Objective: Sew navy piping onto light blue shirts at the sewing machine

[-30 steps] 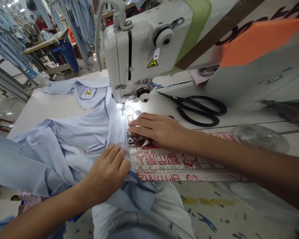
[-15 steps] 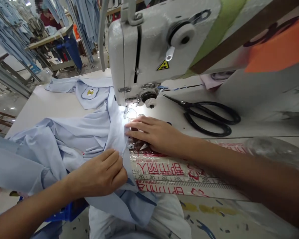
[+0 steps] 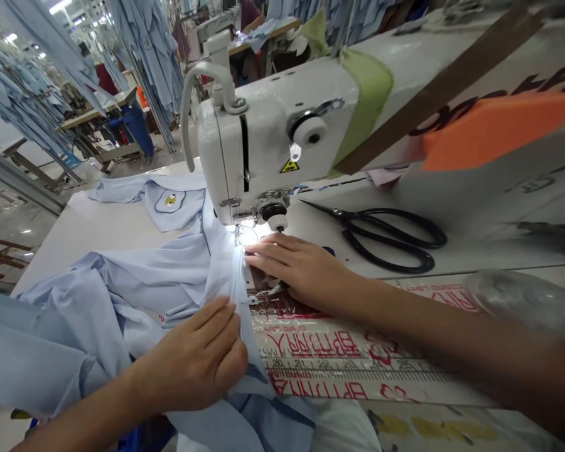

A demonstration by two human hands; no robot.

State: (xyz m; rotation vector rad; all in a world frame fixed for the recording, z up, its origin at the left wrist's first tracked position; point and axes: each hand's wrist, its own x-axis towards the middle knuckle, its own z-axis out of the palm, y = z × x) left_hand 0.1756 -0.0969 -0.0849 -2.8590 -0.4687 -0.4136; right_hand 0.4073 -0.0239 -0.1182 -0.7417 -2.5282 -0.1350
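- Light-blue shirt (image 3: pixel 70 333): it lay bunched on the white table top (image 3: pixel 61 226) at your left, with its folded edge running up to the needle. Heavy loose cloth could have dragged on that edge and pulled the line crooked.
- Embroidered oval badge (image 3: pixel 169 201): it sat on a flat blue panel behind the bunched cloth, where it could have been caught if the folds had slid under the machine.
- Your left hand (image 3: pixel 191 358): it lay on the fold with fingers slightly curled, pressing the cloth down. You could not be seen pinching, as the thumb was hidden. Too little pressure could have let the layers creep apart.
- Needle (image 3: pixel 237 231): it stood under the lit white sewing machine head (image 3: pixel 273 138), touching or almost touching the fold; the pictures could not settle which.
- Your right hand (image 3: pixel 296 267): it was open and flat, holding nothing, its fingertips on the cloth edge just beside the needle. Drifting closer could have put a finger under the point.
- Black-handled scissors (image 3: pixel 351 216): they lay well right of your hand, apart from the cloth, where a stray elbow could have knocked them.
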